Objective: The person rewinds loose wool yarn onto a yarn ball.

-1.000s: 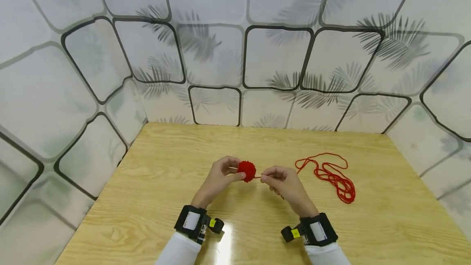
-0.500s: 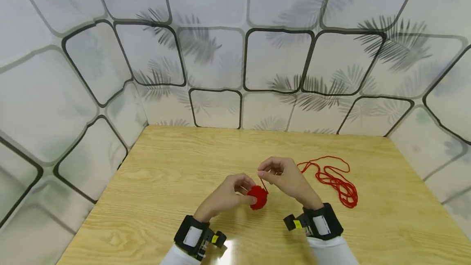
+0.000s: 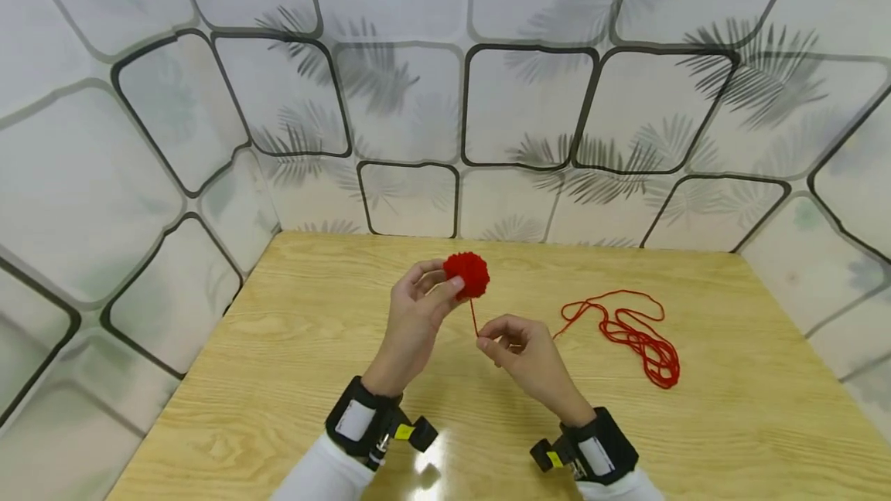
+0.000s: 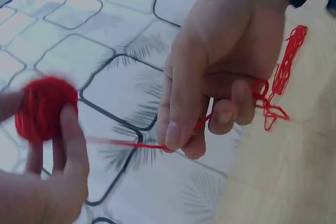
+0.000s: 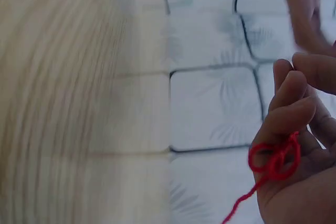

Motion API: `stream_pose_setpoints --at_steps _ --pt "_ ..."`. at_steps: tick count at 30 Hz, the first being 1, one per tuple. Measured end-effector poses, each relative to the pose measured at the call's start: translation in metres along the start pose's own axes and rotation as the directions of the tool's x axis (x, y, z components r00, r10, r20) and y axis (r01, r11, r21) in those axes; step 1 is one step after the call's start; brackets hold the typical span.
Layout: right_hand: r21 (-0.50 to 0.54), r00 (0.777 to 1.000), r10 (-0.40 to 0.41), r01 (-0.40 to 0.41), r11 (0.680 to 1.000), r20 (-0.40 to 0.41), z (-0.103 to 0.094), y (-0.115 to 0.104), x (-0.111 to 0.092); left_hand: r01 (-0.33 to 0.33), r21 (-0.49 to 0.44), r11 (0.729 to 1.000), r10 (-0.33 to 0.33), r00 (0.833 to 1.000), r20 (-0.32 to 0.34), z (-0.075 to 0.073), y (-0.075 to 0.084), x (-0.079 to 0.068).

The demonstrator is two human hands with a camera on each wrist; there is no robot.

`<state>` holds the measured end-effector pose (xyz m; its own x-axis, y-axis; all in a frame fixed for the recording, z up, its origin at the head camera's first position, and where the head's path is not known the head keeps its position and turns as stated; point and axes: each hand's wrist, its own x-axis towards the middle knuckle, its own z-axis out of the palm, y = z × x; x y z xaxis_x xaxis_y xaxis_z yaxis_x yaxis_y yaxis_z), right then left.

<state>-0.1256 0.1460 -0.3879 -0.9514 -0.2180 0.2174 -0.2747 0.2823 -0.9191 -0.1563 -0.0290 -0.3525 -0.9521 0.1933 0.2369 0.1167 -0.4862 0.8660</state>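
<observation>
In the head view my left hand (image 3: 414,315) pinches a small ball of red yarn (image 3: 469,275) between thumb and fingers, raised above the table. A strand runs down from the ball to my right hand (image 3: 534,358), whose thumb and forefinger pinch it. The left wrist view shows the strand (image 4: 123,144) stretched between the ball and those fingertips. It passes on through the right hand's curled fingers. A small tangled loop of yarn (image 5: 278,158) hangs by the lower fingers in the right wrist view. The ball looks blurred in the left wrist view.
Loose loops of red yarn (image 3: 643,346) lie on the wooden table (image 3: 313,331) to the right of my right hand, joined to the strand. Patterned cloth walls (image 3: 411,107) stand behind the table and at both sides.
My left hand dipped toward me with the ball, then rose up and away. My right hand went over the ball's far side and came back down below it, still pinching the strand.
</observation>
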Motion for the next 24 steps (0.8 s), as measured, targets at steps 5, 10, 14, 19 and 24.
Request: stream_pose_setpoints --at_steps 5,10,14,19,24 --pt "-0.188 0.977 -0.205 0.191 0.963 -0.059 0.007 -0.020 -0.016 -0.116 0.332 0.936 0.140 0.989 -0.051 0.010 0.007 -0.001" --pt "-0.339 0.900 -0.436 0.403 0.850 -0.022 -0.005 -0.056 -0.024 -0.290 0.609 0.738 0.228 0.957 0.180 0.019 0.024 -0.025" --pt "-0.364 0.873 -0.488 0.460 0.810 0.017 -0.025 -0.071 -0.019 -0.319 0.608 0.727 0.116 0.930 0.348 0.017 0.030 -0.038" --pt "-0.269 0.900 -0.435 0.427 0.863 0.033 -0.042 -0.072 -0.009 -0.207 0.481 0.852 -0.024 0.902 0.430 0.008 0.026 -0.045" --pt "-0.081 0.940 -0.339 0.341 0.937 0.040 -0.037 -0.061 -0.008 -0.228 0.322 0.919 0.071 0.899 0.433 0.010 0.033 -0.054"
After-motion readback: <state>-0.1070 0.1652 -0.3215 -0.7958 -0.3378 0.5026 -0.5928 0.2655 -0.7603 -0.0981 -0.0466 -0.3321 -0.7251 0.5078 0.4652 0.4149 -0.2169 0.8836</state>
